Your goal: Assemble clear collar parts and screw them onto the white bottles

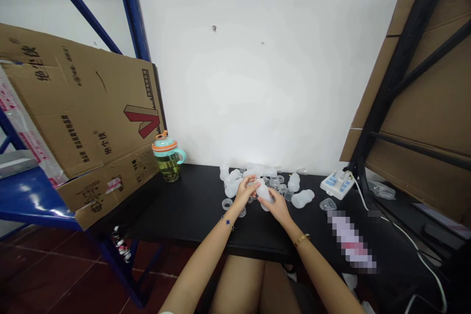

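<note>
Over the black table, both hands are closed around one whitish translucent plastic bottle (264, 191), held tilted. My left hand (247, 189) grips its upper end with thumb and fingers. My right hand (278, 206) wraps the lower end from the right. Around them lie similar bottles, one bottle (303, 198) on its side to the right and another bottle (294, 182) behind it. Clear plastic rings, such as one ring (227, 203) left of my wrist, and clear caps (282, 188) are scattered close by. Whether a small part sits between my left fingertips is too small to tell.
A jug (168, 157) with an orange and teal lid stands at the left back of the black table (176, 221). Cardboard sheets (110, 122) rise at left. A white power strip (337, 184) with a cable and a blurred lilac item (351, 243) lie at right.
</note>
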